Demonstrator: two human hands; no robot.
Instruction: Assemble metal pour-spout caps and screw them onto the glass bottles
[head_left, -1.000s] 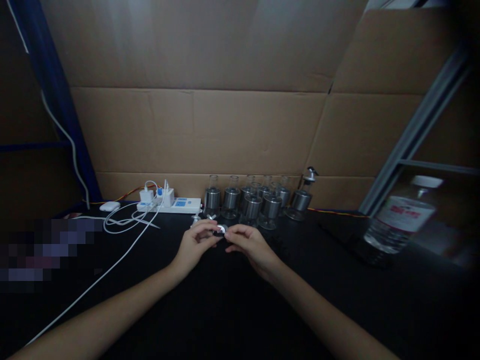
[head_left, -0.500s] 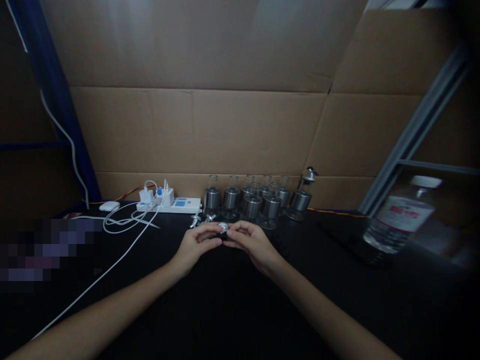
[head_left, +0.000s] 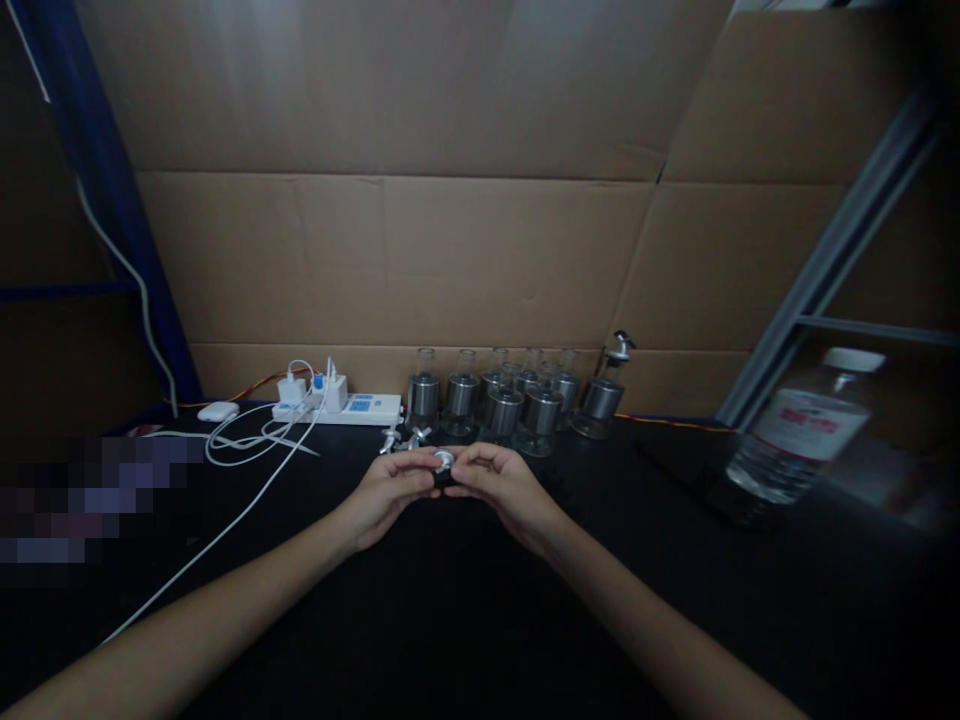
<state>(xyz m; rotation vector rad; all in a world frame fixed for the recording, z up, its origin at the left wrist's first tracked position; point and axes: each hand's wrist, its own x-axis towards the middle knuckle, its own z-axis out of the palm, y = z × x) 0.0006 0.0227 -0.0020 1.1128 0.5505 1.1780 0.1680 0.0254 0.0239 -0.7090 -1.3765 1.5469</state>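
Observation:
Between both hands is a small pour spout [head_left: 443, 460], silver on top with a black part below. Its lower end is partly hidden by fingers. My left hand [head_left: 394, 495] pinches it from the left, thumb and fingers closed. From the right, my right hand [head_left: 501, 487] grips it with thumb and fingertips. Just beyond my left fingers lie a few similar silver spouts [head_left: 405, 438] on the black table [head_left: 465, 620]. Behind the hands stand several glass bottles with steel sleeves [head_left: 504, 408]. The rightmost bottle [head_left: 601, 400] carries a silver-and-black spout in its neck.
A white power strip [head_left: 375, 408] with plugged-in chargers and looping white cables [head_left: 247, 480] lies at the back left, beside a small white case [head_left: 218, 411]. On the right stands a large water bottle [head_left: 802, 430]. Cardboard [head_left: 510, 260] walls the back.
My left thumb and hand have shifted slightly around the spout, and more of its black part shows. The right hand stays nearly in place. The bottles have not moved.

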